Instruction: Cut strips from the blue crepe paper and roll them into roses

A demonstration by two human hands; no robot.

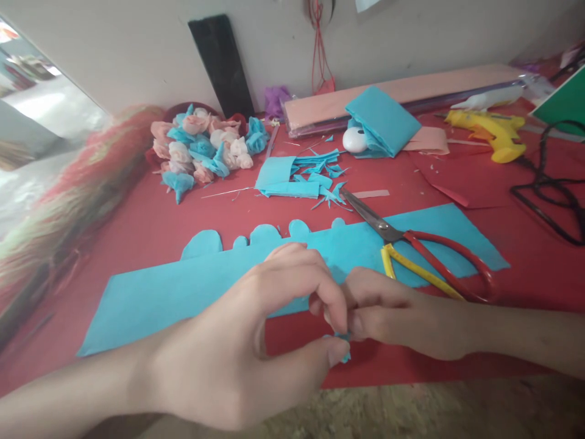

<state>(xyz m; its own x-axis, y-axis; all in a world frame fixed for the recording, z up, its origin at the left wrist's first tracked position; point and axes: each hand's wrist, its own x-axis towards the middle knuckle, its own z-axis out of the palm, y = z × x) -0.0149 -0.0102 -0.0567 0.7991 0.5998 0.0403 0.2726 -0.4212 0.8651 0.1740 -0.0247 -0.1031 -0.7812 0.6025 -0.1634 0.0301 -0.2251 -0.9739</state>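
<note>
Near the table's front edge, my left hand and my right hand meet, both closed on a small piece of blue crepe paper. The fingers hide most of that piece, so its full shape does not show. Behind the hands lies a long blue crepe paper strip. Rounded blue cut-outs of several sizes lie along its far edge. Scissors with one red and one yellow handle rest partly open on the strip's right part.
A heap of pink, white and blue paper flowers stands at the back left. Blue paper scraps, a folded blue paper, a white rounded object and a yellow glue gun with black cord lie on the red table.
</note>
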